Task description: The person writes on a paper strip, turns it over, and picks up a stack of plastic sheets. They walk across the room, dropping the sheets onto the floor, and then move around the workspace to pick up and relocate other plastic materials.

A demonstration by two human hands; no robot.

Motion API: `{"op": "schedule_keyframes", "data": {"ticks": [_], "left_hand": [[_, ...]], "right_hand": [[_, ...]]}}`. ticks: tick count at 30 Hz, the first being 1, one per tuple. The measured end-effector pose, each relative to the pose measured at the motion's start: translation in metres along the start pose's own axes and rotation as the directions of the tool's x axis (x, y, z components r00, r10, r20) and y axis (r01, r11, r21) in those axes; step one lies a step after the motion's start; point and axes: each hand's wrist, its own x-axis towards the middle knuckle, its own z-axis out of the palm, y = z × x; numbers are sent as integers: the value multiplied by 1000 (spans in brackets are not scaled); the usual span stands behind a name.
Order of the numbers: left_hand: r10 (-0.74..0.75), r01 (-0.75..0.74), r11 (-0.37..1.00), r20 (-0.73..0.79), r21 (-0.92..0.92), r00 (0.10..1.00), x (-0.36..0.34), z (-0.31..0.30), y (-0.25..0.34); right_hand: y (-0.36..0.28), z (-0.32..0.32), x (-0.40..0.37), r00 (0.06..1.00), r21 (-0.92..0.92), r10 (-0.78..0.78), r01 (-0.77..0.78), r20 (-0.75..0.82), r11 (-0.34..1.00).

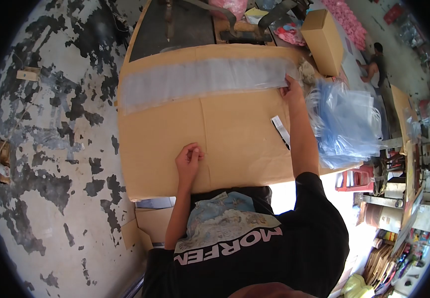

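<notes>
A long strip of cloudy, see-through plastic film (200, 78) lies across the far part of a cardboard-covered work surface (244, 129). My right hand (291, 88) is at the strip's right end, its fingers closed on the edge of the film. Over the near left part of the cardboard is my left hand (190, 158), its fingers curled together; whatever may be between them is hidden. Beside my right forearm lies a small white and black tool (280, 132), perhaps a cutter. A pile of clear bluish plastic bags (346, 124) sits to the right of that forearm.
An upright cardboard box (322, 42) stands at the back right. Dark metal machine parts (247, 35) are beyond the cardboard. A peeling wall (66, 149) runs along the left. Another person (375, 67) works farther off, and a red stool (356, 179) is at the right.
</notes>
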Motion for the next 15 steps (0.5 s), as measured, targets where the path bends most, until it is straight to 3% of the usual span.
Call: {"op": "schedule_keyframes", "data": {"ticks": [3, 6, 8, 9, 11, 14, 15], "left_hand": [[-34, 34, 997, 4, -66, 999, 2, -3, 1], [-65, 67, 990, 16, -121, 998, 3, -7, 3], [-82, 84, 987, 21, -137, 996, 3, -11, 4], [-116, 122, 982, 47, -144, 992, 5, -12, 4], [-144, 153, 977, 68, -148, 987, 9, -12, 6], [-255, 277, 940, 129, -201, 958, 17, -4, 17], [-311, 370, 883, 230, -288, 922, 22, 1, 18]], "right_hand": [[2, 5, 17, 1000, 147, -1, -3, 26, 989], [9, 6, 11, 986, 303, -76, 29, 147, 952], [16, 8, 6, 905, 470, -288, 116, 313, 875], [17, 13, -6, 904, 471, -285, 110, 319, 875], [12, 23, -35, 895, 404, -390, 281, 218, 871], [6, 43, -97, 894, 329, -404, 329, 193, 885], [6, 48, -116, 893, 327, -402, 326, 201, 887]]}}
